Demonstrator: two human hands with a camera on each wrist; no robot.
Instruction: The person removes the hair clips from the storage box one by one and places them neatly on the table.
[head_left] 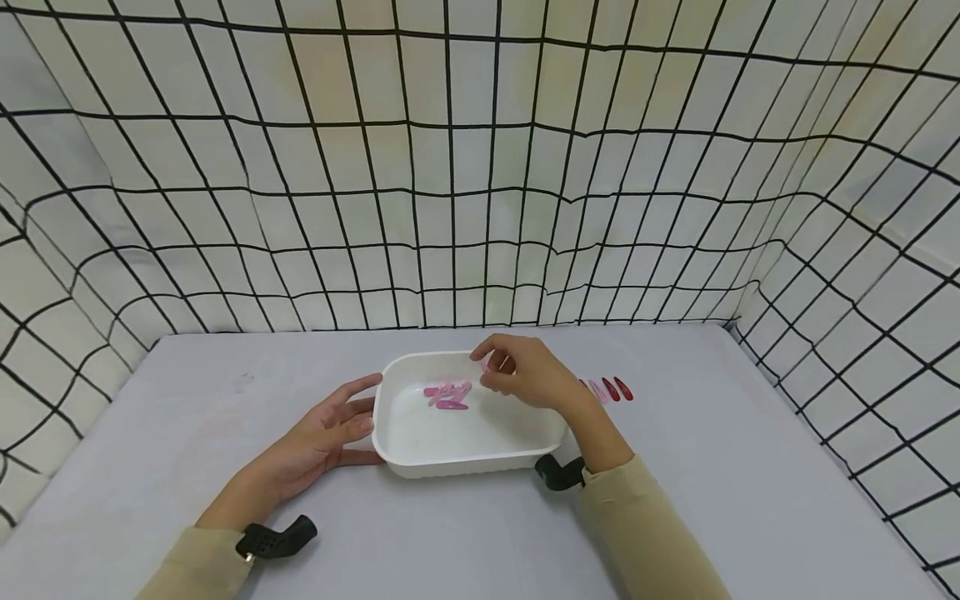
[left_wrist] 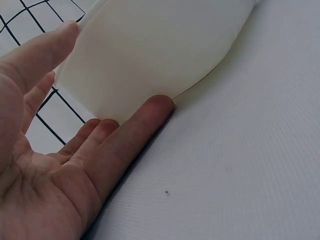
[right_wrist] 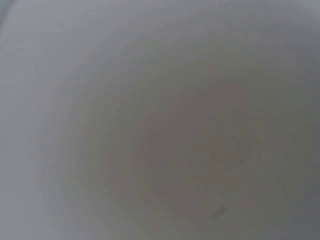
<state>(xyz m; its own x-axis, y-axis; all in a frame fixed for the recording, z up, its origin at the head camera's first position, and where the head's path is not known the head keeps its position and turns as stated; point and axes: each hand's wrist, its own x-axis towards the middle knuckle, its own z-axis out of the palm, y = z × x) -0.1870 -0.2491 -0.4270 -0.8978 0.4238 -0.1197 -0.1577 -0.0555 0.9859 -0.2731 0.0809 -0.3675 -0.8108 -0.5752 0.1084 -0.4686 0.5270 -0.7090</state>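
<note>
Your left hand [head_left: 324, 435], fingers spread, touches the white tray [head_left: 450, 437]; your right hand [head_left: 531, 371] has its grip pinching a pink clip [head_left: 483, 367] above it.

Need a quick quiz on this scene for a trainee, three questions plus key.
1. Which hand touches the outside of the tray?
2. True or false: the pink clips in the tray lie bunched together rather than in a neat row.
3. Fill in, as seen from the head view: on the table, the red clips lie to the ___ of the tray.

Key:
1. The left hand.
2. True.
3. Right.
</note>
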